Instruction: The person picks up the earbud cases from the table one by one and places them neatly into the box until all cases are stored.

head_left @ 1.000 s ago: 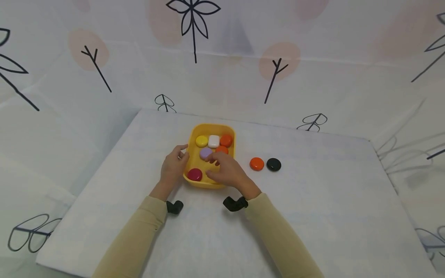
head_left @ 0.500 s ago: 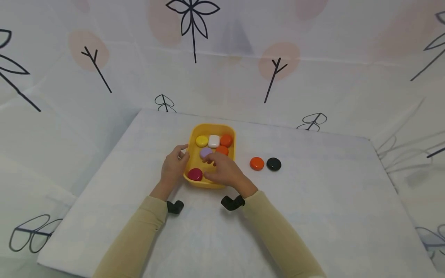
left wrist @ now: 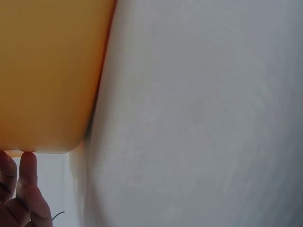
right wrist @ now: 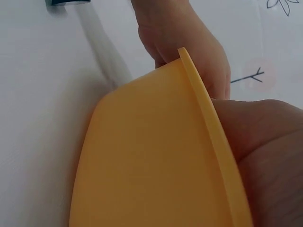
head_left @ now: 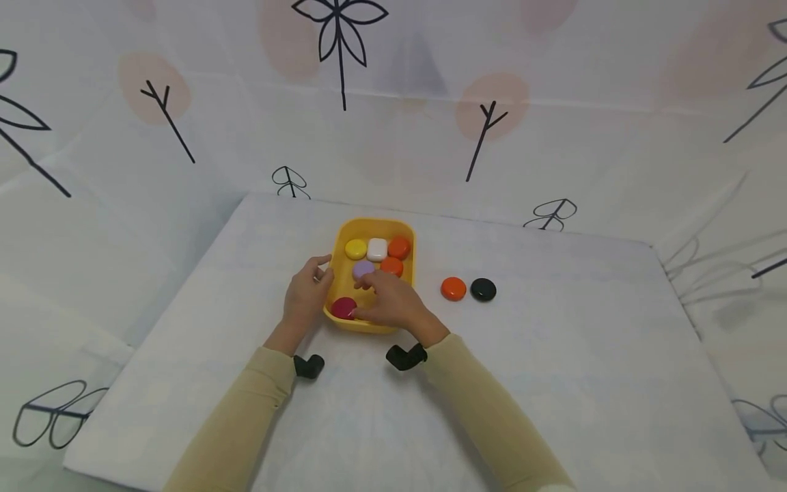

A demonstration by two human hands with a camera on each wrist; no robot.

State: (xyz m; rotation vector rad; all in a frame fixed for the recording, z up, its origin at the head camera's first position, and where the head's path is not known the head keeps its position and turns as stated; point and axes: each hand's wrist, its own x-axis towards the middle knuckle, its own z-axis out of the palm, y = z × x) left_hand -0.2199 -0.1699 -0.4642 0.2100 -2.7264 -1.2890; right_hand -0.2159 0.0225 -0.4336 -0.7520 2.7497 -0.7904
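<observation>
A yellow plastic tub (head_left: 413, 246) holds several glossy, rounded pieces. Among them are a yellow piece (head_left: 355, 249), a white squarish piece (head_left: 377, 249), a lilac piece (head_left: 363, 269), two orange-red pieces (head_left: 398, 247) and a crimson piece (head_left: 343, 308) in the near left corner. My left hand (head_left: 306, 292) rests against the tub's left side; its fingertips touch the outer wall in the left wrist view. Over the tub's near half reaches my right hand (head_left: 393, 301), fingers bent and apart, thumb beside the crimson piece. Its palm hides part of the tub floor; nothing shows in its grasp.
To the right of the tub, an orange piece (head_left: 453, 288) and a black piece (head_left: 483, 290) lie side by side on the white-covered table (head_left: 584, 369). A cloth backdrop (head_left: 393, 143) with plant drawings rises behind the table and at both sides.
My right hand has moved left and slightly lower inside the tub, its thumb coming up to the crimson piece. The left hand and the pieces have stayed where they were.
</observation>
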